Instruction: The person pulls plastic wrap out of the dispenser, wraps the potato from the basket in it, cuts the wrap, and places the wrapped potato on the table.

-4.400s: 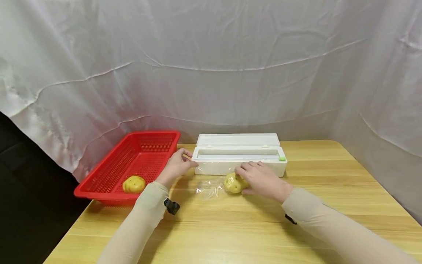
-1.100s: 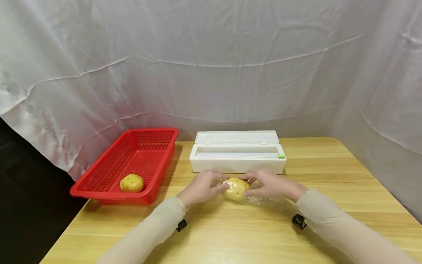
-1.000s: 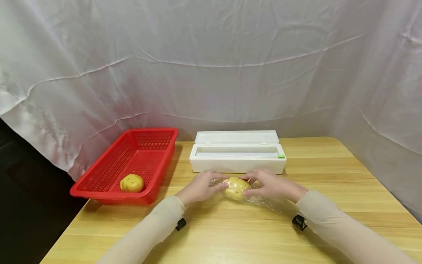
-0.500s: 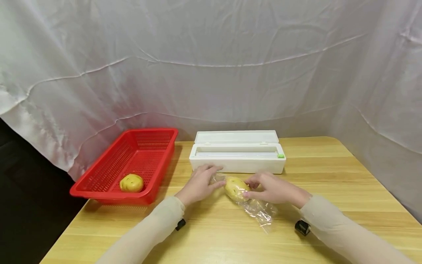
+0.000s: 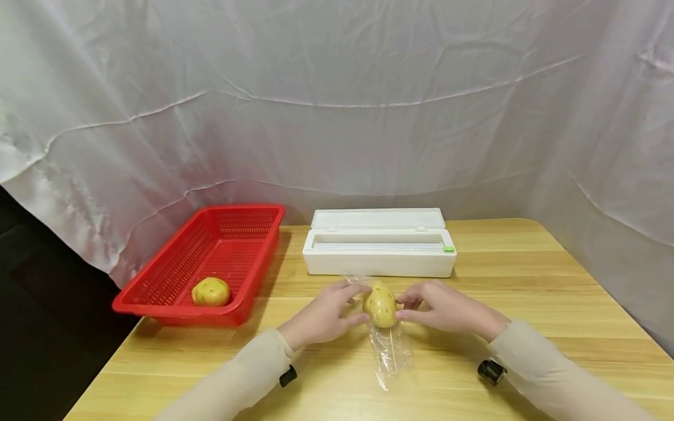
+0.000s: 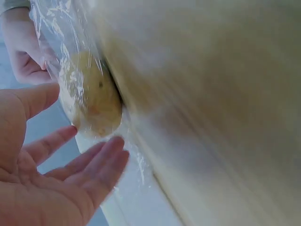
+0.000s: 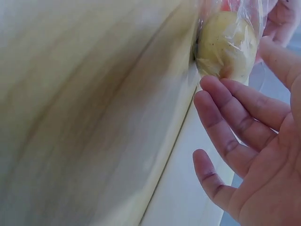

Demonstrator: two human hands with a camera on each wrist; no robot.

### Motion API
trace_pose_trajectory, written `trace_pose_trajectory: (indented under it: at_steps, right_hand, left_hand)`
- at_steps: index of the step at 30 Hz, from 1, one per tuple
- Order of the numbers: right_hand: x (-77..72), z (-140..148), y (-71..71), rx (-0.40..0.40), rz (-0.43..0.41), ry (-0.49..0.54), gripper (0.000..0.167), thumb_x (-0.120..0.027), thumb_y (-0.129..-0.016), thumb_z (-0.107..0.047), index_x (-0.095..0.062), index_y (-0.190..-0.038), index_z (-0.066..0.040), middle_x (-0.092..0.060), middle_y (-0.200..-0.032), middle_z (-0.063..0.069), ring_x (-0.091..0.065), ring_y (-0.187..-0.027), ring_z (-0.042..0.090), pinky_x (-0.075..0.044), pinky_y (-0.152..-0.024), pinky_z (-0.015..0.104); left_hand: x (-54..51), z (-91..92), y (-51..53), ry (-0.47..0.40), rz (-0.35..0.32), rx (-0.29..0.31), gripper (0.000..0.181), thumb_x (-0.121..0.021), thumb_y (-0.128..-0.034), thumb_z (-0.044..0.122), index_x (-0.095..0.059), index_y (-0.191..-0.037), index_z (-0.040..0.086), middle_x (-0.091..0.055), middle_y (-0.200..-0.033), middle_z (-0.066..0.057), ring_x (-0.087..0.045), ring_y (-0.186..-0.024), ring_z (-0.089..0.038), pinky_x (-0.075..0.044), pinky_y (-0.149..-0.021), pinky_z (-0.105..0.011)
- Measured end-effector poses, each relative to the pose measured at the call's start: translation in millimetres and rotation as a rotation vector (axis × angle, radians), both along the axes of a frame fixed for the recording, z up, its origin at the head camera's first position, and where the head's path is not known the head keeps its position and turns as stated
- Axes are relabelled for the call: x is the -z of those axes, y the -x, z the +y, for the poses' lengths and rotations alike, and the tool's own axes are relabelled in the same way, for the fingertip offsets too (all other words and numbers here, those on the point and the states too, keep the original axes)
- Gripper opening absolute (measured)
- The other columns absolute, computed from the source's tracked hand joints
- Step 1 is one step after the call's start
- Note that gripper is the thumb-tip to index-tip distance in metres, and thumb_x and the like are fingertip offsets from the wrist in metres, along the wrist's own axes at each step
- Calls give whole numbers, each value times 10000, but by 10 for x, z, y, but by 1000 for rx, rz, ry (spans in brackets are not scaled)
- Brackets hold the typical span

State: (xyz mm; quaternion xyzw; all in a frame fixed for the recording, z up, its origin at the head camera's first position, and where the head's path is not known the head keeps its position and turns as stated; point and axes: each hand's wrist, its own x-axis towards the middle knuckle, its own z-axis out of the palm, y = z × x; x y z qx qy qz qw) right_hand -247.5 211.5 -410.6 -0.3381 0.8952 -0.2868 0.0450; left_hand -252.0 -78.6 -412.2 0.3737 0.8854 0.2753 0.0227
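Observation:
A potato (image 5: 381, 305) in clear plastic film (image 5: 388, 356) lies on the table in front of the white box; the film trails from it toward the near edge and a little behind it. At its left side is my left hand (image 5: 326, 313), fingers spread and relaxed, fingertips at the wrapped potato (image 6: 91, 94). My right hand (image 5: 450, 310) stands at the right side, thumb and fingertips at the potato, the fingers loosely extended. In the right wrist view the fingers of the right hand (image 7: 254, 136) are apart beside the film-covered potato (image 7: 228, 47).
Behind the hands stands a white box (image 5: 379, 264), its lid raised, with a roll inside and a green piece at its right end. A red basket (image 5: 258, 275) at the left holds another potato (image 5: 210, 292). A pale curtain (image 5: 368, 146) hangs behind the table.
The wrapped potato has turned so that it lies lengthwise toward the near edge, its film tail swinging from the right to the front. The right hand has shifted slightly right; the left has come nearer the front.

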Motion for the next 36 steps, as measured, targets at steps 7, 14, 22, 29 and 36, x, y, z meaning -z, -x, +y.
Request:
trace_pose_trajectory:
  at_steps: [7, 14, 22, 29, 36]
  right_hand:
    - [-1, -26, -50, -16, 0, 32, 382, -700, -1051, -346, -778, -1230, -18, -821, -1063, 16, -747, -944, 86, -633, -843, 294]
    - [8, -91, -102, -30, 4, 41, 361, -695, -1054, -339, -781, -1238, -40, -821, -1067, 1, -730, -932, 47, -627, -844, 275]
    - [22, -115, -129, -3, 17, 6, 398, -697, -1053, -349, -765, -1273, -24, -813, -1068, -14, -727, -949, 56, -629, -848, 327]
    - [40, -81, -134, 23, -20, -8, 427, -692, -1052, -352, -743, -1307, -13, -813, -1106, 4, -741, -988, 85, -631, -880, 319]
    - [29, -57, -130, 2, -28, 0, 418, -691, -1056, -353, -745, -1315, -29, -814, -1143, 29, -758, -1020, 120, -640, -904, 346]
  left_hand:
    - [35, 21, -28, -61, -160, -3, 603, -772, -1003, 210, -528, -1534, 63, -706, -1387, -163, -748, -1177, -263, -605, -987, -279]
    - [55, -102, -65, -124, -195, 5, 539, -749, -1022, 189, -565, -1518, 85, -742, -1314, -139, -760, -1139, -257, -606, -962, -254]
    - [53, -197, -67, -99, -208, 28, 553, -735, -1030, 185, -546, -1546, 128, -729, -1350, -131, -759, -1146, -255, -602, -930, -226]
    - [-20, -245, -160, -17, -85, 46, 571, -774, -1004, 210, -567, -1535, 176, -675, -1438, -68, -722, -1164, -258, -617, -912, -308]
    - [-26, -206, -487, 14, 116, 175, 476, -943, -821, 239, -742, -1252, 216, -639, -1305, 21, -634, -1198, -124, -554, -1050, -282]
